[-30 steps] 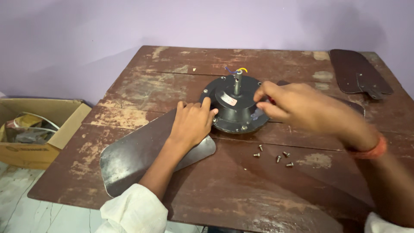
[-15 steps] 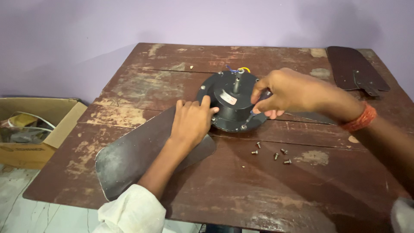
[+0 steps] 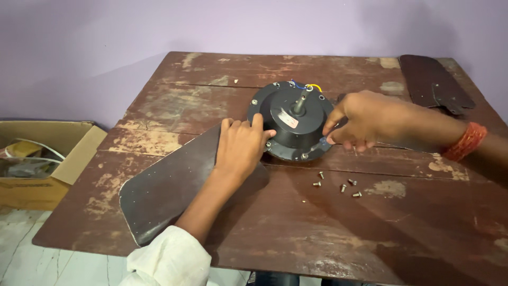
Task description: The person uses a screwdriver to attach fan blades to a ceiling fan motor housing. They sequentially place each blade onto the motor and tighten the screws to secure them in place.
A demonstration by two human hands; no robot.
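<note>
The round black fan motor [image 3: 294, 123] sits mid-table, its stub shaft upright. The left hand [image 3: 241, 145] lies flat, fingers spread, pressing a dark, smooth blade [image 3: 169, 185] against the motor's rim, seemingly to steady it. The right hand [image 3: 365, 119] pinches the opposite rim, fingers curled. Loose metal screws [image 3: 338, 184] lie nearby on the worn wooden table [image 3: 211, 69].

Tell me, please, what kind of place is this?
Probably a small home or repair-shop corner, not a factory: a worn wooden table against a plain purple wall, a ceiling fan motor with loose screws, and a cardboard box on the tiled floor.
</note>
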